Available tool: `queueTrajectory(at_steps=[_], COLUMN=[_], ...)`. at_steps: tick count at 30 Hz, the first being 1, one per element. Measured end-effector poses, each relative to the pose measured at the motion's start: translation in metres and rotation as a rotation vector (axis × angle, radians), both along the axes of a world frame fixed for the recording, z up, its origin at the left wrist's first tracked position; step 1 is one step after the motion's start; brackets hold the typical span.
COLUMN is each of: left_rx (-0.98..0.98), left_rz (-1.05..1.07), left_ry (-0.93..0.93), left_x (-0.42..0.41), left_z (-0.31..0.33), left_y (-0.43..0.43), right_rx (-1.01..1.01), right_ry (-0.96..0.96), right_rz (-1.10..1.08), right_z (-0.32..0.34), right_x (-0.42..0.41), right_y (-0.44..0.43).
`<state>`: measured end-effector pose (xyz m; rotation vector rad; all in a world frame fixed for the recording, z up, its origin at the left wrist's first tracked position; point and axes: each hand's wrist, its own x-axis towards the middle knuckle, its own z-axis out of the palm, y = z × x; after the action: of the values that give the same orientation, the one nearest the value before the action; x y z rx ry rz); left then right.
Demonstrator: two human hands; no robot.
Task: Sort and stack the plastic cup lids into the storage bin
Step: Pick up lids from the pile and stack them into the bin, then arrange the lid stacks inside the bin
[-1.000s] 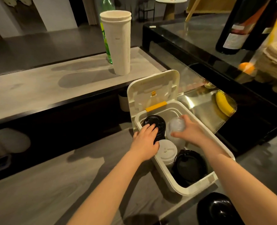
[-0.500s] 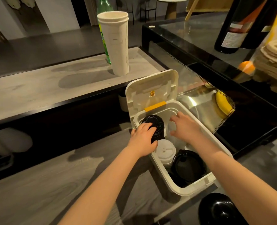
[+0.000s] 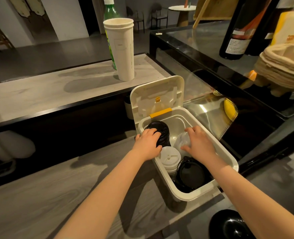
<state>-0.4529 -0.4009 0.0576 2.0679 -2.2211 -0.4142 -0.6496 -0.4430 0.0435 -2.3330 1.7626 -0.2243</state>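
Two hands work inside the bin (image 3: 229, 157): the left hand (image 3: 148, 144) curls round the stack of black lids (image 3: 161, 130) at its far left, the right hand (image 3: 200, 144) lies spread over the clear lids (image 3: 182, 140) alongside, and uneven pressure could topple either pile

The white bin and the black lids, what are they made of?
The bin looks like cream plastic, smooth and matte, with rounded moulded corners. The black lids look like thin, shiny plastic, because light glints off their ridges.
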Motion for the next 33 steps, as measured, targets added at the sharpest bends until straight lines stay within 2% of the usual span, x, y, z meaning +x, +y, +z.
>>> queueTrajectory(at_steps=[7, 13, 19, 25, 33], left_rx=[-0.043, -0.158, -0.123, -0.056, 0.083], left_rz=[0.046, 0.176, 0.431, 0.667, 0.817], left_ry=[0.031, 0.030, -0.030, -0.028, -0.008], left_x=[0.001, 0.038, 0.115, 0.205, 0.335], left_z=[0.005, 0.028, 0.035, 0.023, 0.000], left_y=[0.006, 0.038, 0.110, 0.200, 0.322], right_rx=[-0.033, -0.098, -0.087, 0.014, 0.199], right_ry=[0.033, -0.114, -0.120, -0.104, -0.049], right_rz=[0.019, 0.188, 0.490, 0.722, 0.844], right_z=[0.014, 0.035, 0.052, 0.047, 0.032], right_x=[0.010, 0.058, 0.146, 0.248, 0.392], right_y=[-0.001, 0.014, 0.054, 0.112, 0.203])
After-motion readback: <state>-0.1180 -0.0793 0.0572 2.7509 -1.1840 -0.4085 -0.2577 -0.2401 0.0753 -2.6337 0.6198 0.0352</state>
